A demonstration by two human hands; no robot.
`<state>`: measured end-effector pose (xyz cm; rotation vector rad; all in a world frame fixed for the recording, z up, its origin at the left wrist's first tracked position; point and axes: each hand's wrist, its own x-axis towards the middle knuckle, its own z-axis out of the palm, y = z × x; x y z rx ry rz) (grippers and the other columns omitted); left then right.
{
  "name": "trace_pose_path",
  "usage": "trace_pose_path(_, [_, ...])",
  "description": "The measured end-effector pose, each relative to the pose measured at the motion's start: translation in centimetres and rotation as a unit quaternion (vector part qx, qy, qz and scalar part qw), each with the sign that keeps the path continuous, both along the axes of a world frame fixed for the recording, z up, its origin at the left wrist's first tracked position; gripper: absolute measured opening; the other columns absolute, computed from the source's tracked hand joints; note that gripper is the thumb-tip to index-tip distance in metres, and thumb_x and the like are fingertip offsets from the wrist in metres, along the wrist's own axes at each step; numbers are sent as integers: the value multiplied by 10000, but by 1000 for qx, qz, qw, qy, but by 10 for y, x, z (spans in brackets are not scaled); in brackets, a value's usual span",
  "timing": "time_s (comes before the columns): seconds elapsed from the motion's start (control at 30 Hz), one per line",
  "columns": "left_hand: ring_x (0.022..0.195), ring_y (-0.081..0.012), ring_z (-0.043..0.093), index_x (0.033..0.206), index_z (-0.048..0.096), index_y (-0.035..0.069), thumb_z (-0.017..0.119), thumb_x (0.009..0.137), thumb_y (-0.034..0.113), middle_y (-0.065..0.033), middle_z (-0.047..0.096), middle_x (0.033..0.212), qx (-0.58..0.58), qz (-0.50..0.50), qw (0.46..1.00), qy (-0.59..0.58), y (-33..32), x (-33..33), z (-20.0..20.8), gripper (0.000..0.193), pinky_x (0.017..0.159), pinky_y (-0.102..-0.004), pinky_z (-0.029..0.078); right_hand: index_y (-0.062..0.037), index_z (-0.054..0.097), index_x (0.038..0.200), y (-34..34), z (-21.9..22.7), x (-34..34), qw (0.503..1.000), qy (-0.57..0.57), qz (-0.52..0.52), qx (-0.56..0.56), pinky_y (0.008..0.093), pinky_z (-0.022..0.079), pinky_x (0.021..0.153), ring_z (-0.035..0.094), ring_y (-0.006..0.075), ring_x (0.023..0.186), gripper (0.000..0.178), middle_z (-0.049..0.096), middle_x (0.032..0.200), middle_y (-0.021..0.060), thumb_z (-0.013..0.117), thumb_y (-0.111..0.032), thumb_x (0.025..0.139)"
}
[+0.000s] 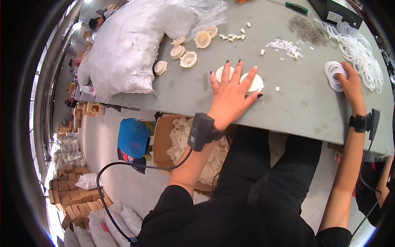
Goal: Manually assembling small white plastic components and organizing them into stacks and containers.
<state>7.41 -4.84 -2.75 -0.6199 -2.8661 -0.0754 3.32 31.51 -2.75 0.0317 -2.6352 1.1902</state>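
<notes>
My left hand (231, 91) lies with fingers spread over two round cream plastic caps on the table, a left cap (220, 74) and a right cap (257, 84). At the right, the fingers of my right hand (349, 81) close around a bundle of white rubber rings (332, 74), which rests on the tabletop. Several more round cream caps (189, 59) lie beyond my left hand. Small white plugs (233, 37) and a scatter of little white washers (284, 46) sit farther back. A tiny white square (277, 88) is beside the right cap.
A big white woven sack (123, 49) fills the table's left end. More white rings (362, 53), a pile of small metal parts (306, 29), a green-handled screwdriver (297, 7) and a black box (335, 14) stand at the back right. Below the edge is a carton (163, 138) of white parts.
</notes>
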Motion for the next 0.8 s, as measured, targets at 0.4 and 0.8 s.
trace_pose_path(0.4, [961, -251, 562, 1112, 567, 70, 590, 826, 326, -124, 585, 1062, 182, 284, 937, 93, -119, -82, -2, 385, 841, -480, 389, 25, 554, 977, 3, -3, -3, 1000, -9, 8, -10, 246, 435, 705, 547, 121, 743, 222, 595, 814, 60, 527, -58, 773])
trace_pose_path(0.8, [997, -317, 559, 1202, 528, 152, 523, 829, 478, -185, 527, 1156, 39, 359, 928, 90, -122, -79, 3, 496, 837, -437, 431, 24, 551, 972, 5, -3, -1, 1000, -15, 1, -17, 242, 435, 715, 543, 118, 747, 222, 591, 815, 59, 541, -78, 775])
